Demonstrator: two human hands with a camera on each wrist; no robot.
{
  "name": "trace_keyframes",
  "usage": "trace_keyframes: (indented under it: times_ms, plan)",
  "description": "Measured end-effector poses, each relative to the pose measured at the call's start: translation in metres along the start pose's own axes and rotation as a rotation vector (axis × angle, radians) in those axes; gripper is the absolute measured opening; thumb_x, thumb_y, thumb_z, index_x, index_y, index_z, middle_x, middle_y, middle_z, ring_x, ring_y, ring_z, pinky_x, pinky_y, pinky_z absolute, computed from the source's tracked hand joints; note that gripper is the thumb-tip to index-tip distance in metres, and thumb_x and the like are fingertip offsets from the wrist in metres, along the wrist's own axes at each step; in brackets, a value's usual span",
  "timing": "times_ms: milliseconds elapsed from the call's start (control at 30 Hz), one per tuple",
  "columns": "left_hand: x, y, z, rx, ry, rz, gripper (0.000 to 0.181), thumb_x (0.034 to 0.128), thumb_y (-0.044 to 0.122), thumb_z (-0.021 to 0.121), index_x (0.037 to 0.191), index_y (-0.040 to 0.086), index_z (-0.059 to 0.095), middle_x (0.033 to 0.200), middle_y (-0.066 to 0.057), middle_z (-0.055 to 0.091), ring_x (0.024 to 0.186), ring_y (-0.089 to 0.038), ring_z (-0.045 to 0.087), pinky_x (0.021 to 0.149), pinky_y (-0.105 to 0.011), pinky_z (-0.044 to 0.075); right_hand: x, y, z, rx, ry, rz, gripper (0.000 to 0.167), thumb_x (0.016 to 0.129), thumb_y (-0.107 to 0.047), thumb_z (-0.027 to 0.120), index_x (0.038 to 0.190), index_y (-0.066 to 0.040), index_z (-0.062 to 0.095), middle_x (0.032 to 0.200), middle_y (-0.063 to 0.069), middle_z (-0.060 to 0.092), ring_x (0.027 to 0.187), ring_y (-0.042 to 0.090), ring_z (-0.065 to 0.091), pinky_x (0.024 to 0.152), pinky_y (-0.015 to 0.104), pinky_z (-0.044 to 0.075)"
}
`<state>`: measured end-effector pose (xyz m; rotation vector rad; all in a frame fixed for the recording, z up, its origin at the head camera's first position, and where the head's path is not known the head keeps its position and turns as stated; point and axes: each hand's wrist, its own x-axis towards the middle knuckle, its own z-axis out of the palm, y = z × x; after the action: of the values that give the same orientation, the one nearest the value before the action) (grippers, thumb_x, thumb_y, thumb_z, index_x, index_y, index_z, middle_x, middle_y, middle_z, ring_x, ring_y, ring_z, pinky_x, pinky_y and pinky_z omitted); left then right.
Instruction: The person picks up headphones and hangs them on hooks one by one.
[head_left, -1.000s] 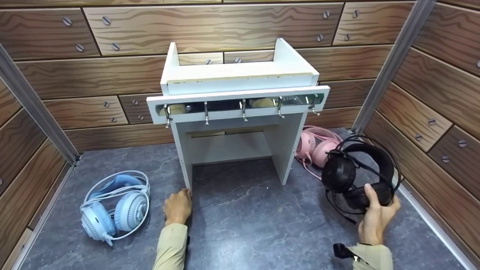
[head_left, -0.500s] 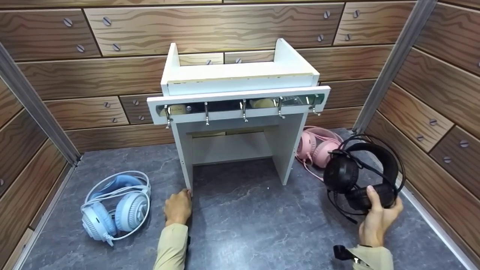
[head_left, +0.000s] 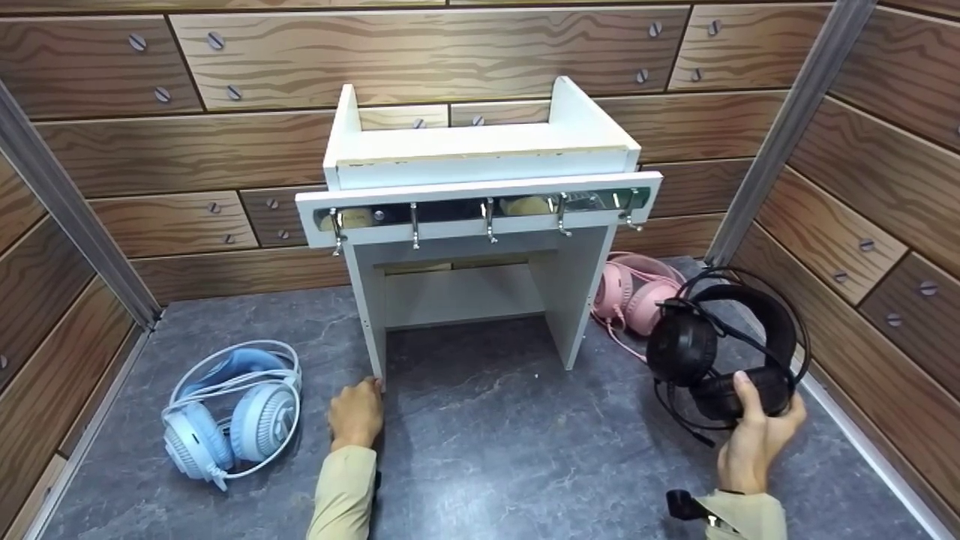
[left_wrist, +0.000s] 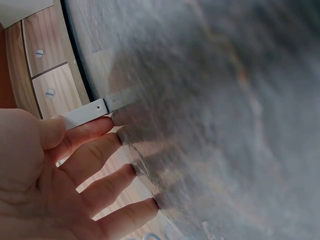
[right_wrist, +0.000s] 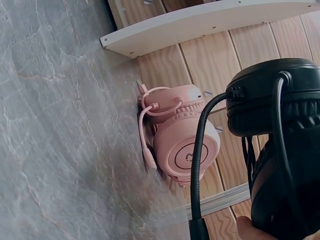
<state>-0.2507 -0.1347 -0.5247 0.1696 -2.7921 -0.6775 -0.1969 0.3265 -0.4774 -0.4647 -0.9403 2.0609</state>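
A white shelf stand (head_left: pixel 480 165) with a row of metal hooks (head_left: pixel 491 221) across its front stands upright in the middle. My left hand (head_left: pixel 355 414) pinches the front foot of its left side panel (left_wrist: pixel 85 115) between thumb and index finger; the other fingertips touch the grey surface. On the right, my right hand (head_left: pixel 757 442) grips a black headset (head_left: pixel 681 349) by one ear cup, thumb on its near side. That headset, with its boom mic (right_wrist: pixel 197 165), is held up off the surface. In the right wrist view only a little of the right hand shows.
A pink headset (head_left: pixel 651 306) lies behind the black one, beside the stand's right panel. A light blue headset (head_left: pixel 262 421) with a white cable rests at the left. Wood-patterned walls (head_left: pixel 480 52) enclose the back and sides of the grey marbled surface (head_left: pixel 480 450).
The black headset and my right hand have shifted slightly to the right, then stay still. My left hand keeps its place at the stand's foot.
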Motion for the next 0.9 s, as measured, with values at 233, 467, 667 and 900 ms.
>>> trace_keyframes:
  times_ms: [233,467,667,900]
  plan:
    - [0.0,-0.0002,0.0006,0.005,0.01,0.012,0.024,0.1031,0.016,0.057,0.098,0.0,0.074,0.087,-0.028,0.071,0.076,-0.055,0.066,0.064,-0.063,0.052,-0.0014,-0.002,0.0024,0.03,-0.002,-0.007,0.063,0.085,0.008,0.074,0.13,-0.014,0.037,0.115,0.007,0.056,0.088,0.012,0.062,0.076,0.018,0.053]
    - [-0.0003,-0.0013,0.0016,0.01,0.015,0.012,0.024,0.1032,0.016,0.057,0.102,0.0,0.074,0.088,-0.028,0.071,0.078,-0.054,0.067,0.065,-0.063,0.052,-0.0023,-0.0033,0.0027,0.019,-0.009,-0.035,0.062,0.085,0.01,0.073,0.13,-0.013,0.038,0.115,0.007,0.056,0.088,0.013,0.062,0.077,0.017,0.053]
    - [-0.0006,-0.0011,0.0023,0.011,0.015,0.003,0.025,0.1033,0.017,0.057,0.097,0.0,0.074,0.087,-0.029,0.07,0.078,-0.055,0.066,0.065,-0.064,0.052,-0.0039,-0.0048,0.003,0.016,-0.011,-0.035,0.062,0.085,0.009,0.073,0.13,-0.013,0.038,0.116,0.007,0.055,0.088,0.012,0.062,0.077,0.017,0.053]
    - [0.0005,-0.0006,0.0009,0.01,-0.007,-0.006,0.025,0.1039,0.017,0.056,0.097,0.0,0.073,0.089,-0.029,0.07,0.078,-0.056,0.066,0.064,-0.064,0.052,-0.0045,-0.0056,0.0054,0.031,-0.022,-0.043,0.061,0.085,0.009,0.073,0.13,-0.012,0.039,0.114,0.008,0.056,0.087,0.013,0.062,0.077,0.018,0.053]
